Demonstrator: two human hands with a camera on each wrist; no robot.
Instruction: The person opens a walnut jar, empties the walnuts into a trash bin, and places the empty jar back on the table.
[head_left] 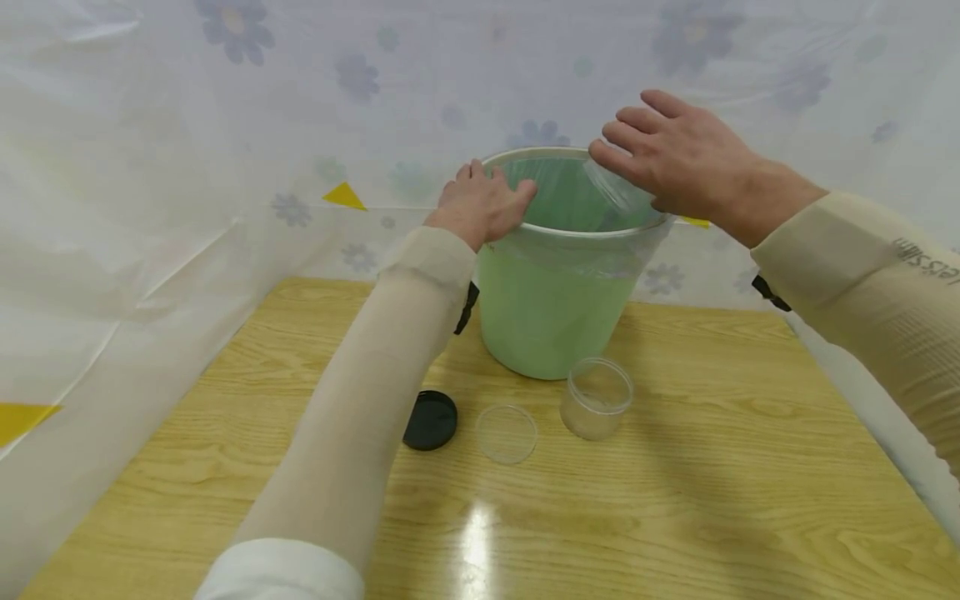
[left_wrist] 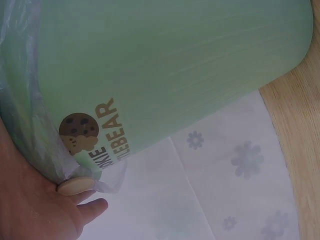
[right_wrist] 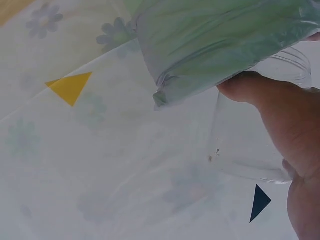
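Your left hand [head_left: 483,202] grips the rim of the green plastic bucket [head_left: 551,312], while your right hand [head_left: 675,158], over that rim, clamps a clear plastic jar [right_wrist: 250,135]

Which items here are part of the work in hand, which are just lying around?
In use: green bin; its clear liner bag; left hand on the rim; right hand pinching the bag.
Lying about: black lid, clear disc, clear jar, all on the wooden table.
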